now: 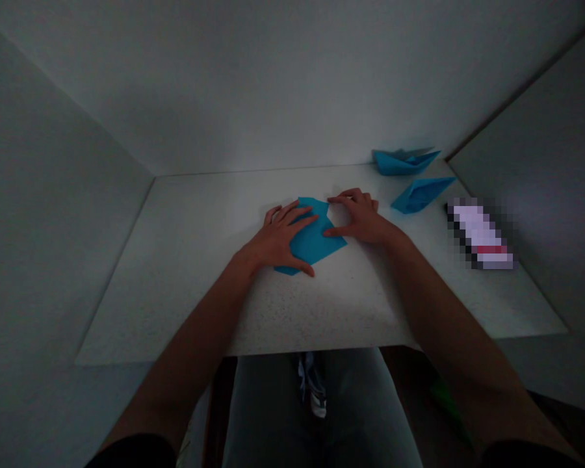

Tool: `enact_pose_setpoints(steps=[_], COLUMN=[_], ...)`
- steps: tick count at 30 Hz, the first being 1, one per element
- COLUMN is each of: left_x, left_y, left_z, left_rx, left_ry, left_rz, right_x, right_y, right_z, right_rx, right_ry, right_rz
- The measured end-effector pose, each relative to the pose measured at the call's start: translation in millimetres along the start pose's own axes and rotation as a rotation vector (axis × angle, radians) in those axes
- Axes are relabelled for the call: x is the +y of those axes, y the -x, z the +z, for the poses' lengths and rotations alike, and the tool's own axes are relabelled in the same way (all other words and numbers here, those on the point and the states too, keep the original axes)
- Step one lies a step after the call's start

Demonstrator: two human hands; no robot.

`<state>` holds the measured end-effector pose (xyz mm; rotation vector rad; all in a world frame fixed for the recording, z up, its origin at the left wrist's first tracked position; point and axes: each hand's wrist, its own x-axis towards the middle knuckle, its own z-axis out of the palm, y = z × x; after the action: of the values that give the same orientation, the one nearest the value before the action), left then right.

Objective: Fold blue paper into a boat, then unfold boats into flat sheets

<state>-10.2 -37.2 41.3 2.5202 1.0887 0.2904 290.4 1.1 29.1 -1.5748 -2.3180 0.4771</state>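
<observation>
Evidently, a folded, many-angled sheet of blue paper (316,246) is pinned flat between two bare hands.

It lies on the pale, speckled tabletop (185,247), near the middle, where both arms reach comfortably. The left hand (277,242) is spread wide across its left part, probably to stop it sliding; paper shows between the fingers and thumb, and a corner pokes out below the wrist side. The right hand (364,218) arches, thumb and forefinger well apart: the thumb rests on the right part, the forefinger by the upper right corner, whether touching I cannot tell. Two blue paper boats (403,165) sit aside at the far right, seemingly kept clear of the hands.
</observation>
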Motion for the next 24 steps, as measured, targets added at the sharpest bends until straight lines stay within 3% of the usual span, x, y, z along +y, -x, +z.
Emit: enact_pose_setpoints(steps=[10,24], left_x=[8.2,11.5], left_y=[-2.1,1.7], left_z=[0.8,-0.1], left_rx=[-0.064,0.007], left_ry=[0.012,0.009], left_rz=[0.029,-0.042], right_x=[-12.7,-23.2], right_y=[-4.1,-3.8], right_z=[8.9,1.4], right_rx=[-0.006,-0.062], right_ry=[-0.072,-0.209], right_rz=[-0.131,-0.243])
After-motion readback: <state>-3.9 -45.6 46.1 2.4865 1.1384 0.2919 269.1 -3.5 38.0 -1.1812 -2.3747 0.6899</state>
